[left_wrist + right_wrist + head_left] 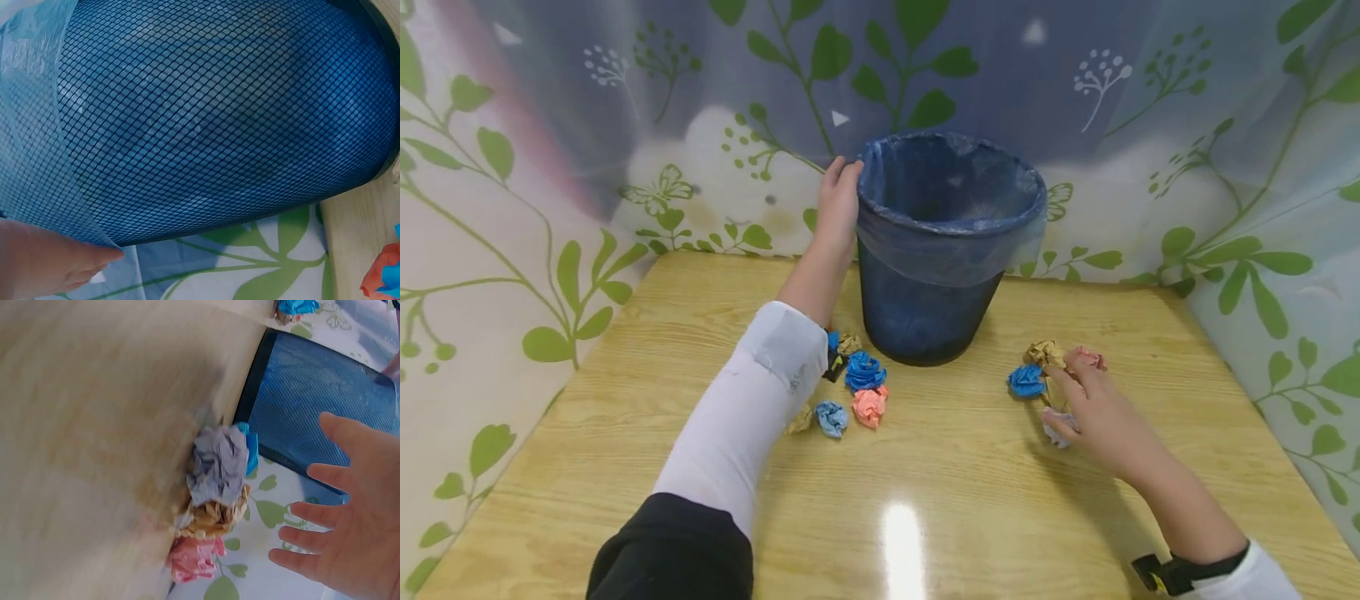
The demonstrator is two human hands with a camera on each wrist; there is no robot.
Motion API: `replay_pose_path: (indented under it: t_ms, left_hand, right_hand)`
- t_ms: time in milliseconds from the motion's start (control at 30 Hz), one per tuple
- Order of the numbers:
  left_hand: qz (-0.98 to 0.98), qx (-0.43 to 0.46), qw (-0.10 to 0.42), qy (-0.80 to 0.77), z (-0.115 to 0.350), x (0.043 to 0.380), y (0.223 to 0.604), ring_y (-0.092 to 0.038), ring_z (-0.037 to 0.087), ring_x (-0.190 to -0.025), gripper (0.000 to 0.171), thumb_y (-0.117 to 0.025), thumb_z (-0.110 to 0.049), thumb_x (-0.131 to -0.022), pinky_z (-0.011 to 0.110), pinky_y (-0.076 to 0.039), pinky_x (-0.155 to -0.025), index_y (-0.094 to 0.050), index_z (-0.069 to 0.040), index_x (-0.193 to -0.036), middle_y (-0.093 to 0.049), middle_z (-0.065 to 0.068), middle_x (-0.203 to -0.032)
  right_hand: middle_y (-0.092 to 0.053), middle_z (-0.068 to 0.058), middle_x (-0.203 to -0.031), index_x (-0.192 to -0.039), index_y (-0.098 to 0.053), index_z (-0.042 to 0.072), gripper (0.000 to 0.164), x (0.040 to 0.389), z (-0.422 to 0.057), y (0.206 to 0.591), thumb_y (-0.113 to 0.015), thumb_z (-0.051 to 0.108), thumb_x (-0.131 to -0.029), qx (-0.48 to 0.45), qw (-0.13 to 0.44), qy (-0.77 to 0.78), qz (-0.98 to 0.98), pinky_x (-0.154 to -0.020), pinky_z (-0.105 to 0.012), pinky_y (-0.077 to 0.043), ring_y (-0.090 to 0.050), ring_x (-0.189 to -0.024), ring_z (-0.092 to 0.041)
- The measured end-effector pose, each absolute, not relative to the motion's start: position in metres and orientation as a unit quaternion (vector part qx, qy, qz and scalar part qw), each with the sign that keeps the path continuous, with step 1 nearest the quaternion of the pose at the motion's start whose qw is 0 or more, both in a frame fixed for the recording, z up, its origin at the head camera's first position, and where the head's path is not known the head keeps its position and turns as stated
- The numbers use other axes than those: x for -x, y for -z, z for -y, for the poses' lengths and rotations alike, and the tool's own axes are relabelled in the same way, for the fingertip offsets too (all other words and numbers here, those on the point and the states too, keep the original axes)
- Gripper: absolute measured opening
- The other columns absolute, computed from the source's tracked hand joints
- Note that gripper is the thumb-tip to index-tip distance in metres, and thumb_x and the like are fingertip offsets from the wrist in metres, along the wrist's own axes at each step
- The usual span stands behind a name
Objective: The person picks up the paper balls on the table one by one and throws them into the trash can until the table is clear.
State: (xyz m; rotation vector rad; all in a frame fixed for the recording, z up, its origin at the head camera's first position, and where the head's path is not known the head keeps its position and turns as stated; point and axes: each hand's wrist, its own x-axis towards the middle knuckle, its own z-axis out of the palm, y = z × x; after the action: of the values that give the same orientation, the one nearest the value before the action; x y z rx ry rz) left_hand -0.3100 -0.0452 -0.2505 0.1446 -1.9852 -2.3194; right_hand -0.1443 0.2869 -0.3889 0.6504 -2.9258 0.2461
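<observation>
A blue mesh trash bin stands upright on the wooden table, its translucent blue liner folded over the rim. My left hand holds the bin at the left of its rim; in the left wrist view that hand touches the liner's edge. To the right, my right hand hovers over crumpled paper balls, fingers spread, and partly covers them. Nearest it are a pale grey-purple ball, a brown ball and a pink ball. A blue ball lies just left of its fingers.
Left of the bin's base lie more paper balls, among them a dark blue one, a coral one and a light blue one. My left sleeve partly hides that group. A leaf-patterned curtain hangs close behind the bin.
</observation>
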Motion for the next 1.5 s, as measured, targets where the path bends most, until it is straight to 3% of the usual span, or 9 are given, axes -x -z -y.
replay_pose_path:
  t_ms: [167,467,667,1000,1100,1300,1500]
  left_hand:
    - [0.643,-0.057,0.052,0.762,0.044,0.318,0.252,-0.025,0.014,-0.146,0.056,-0.045,-0.027,-0.099,0.031,-0.023,-0.117,-0.029,-0.021,-0.153,-0.026,-0.004,-0.159]
    - [0.645,-0.071,0.039,0.760,0.043,0.317,0.264,-0.020,0.017,-0.147,0.060,-0.046,-0.024,-0.095,0.031,-0.020,-0.118,-0.030,-0.015,-0.152,-0.024,-0.001,-0.160]
    - [0.658,-0.048,0.066,0.749,0.038,0.318,0.269,-0.018,0.017,-0.148,0.067,-0.042,-0.024,-0.089,0.028,-0.024,-0.114,-0.026,-0.012,-0.154,-0.021,0.001,-0.161]
    - [0.662,-0.034,0.099,0.742,0.037,0.325,0.267,-0.022,0.016,-0.147,0.068,-0.039,-0.023,-0.087,0.025,-0.028,-0.110,-0.027,-0.008,-0.153,-0.025,0.003,-0.160]
    - [0.659,-0.035,0.103,0.744,0.035,0.325,0.269,-0.024,0.016,-0.146,0.067,-0.039,-0.022,-0.087,0.025,-0.029,-0.109,-0.029,-0.007,-0.152,-0.027,0.004,-0.159]
    - [0.648,-0.038,0.133,0.749,0.032,0.325,0.275,-0.040,0.017,-0.131,0.058,-0.041,-0.020,-0.086,0.025,-0.034,-0.102,-0.046,-0.004,-0.141,-0.042,0.005,-0.151]
    - [0.653,-0.040,0.137,0.744,0.031,0.326,0.275,-0.042,0.017,-0.128,0.056,-0.041,-0.020,-0.086,0.025,-0.036,-0.098,-0.050,-0.005,-0.140,-0.043,0.004,-0.150]
  right_hand:
    - [-0.047,-0.035,-0.128,-0.133,-0.049,-0.004,0.059,0.147,-0.282,0.393,-0.070,0.025,-0.087,-0.232,0.085,-0.067,0.967,-0.096,-0.064,-0.039,-0.046,-0.117,-0.054]
    - [-0.055,-0.026,-0.106,-0.121,-0.055,-0.006,0.049,0.142,-0.275,0.408,-0.069,0.026,-0.086,-0.212,0.044,-0.057,0.975,-0.079,-0.054,-0.050,-0.057,-0.095,-0.042]
    - [-0.054,-0.023,-0.104,-0.117,-0.053,-0.006,0.049,0.137,-0.272,0.410,-0.070,0.028,-0.087,-0.203,0.009,-0.043,0.978,-0.070,-0.046,-0.050,-0.055,-0.089,-0.037]
    - [-0.052,-0.024,-0.107,-0.121,-0.052,-0.001,0.048,0.142,-0.274,0.412,-0.070,0.028,-0.087,-0.195,-0.034,-0.049,0.979,-0.068,-0.050,-0.051,-0.055,-0.087,-0.041]
    - [-0.051,-0.024,-0.106,-0.121,-0.052,-0.002,0.046,0.143,-0.276,0.415,-0.069,0.025,-0.088,-0.199,-0.051,-0.046,0.978,-0.066,-0.048,-0.050,-0.054,-0.087,-0.039]
    - [-0.051,-0.019,-0.099,-0.111,-0.054,-0.001,0.033,0.144,-0.277,0.420,-0.070,0.014,-0.086,-0.236,-0.040,-0.046,0.970,-0.066,-0.045,-0.048,-0.052,-0.081,-0.032]
    - [-0.049,-0.013,-0.093,-0.105,-0.053,0.001,0.027,0.147,-0.279,0.420,-0.070,0.009,-0.085,-0.260,-0.034,-0.059,0.963,-0.063,-0.038,-0.045,-0.047,-0.076,-0.023]
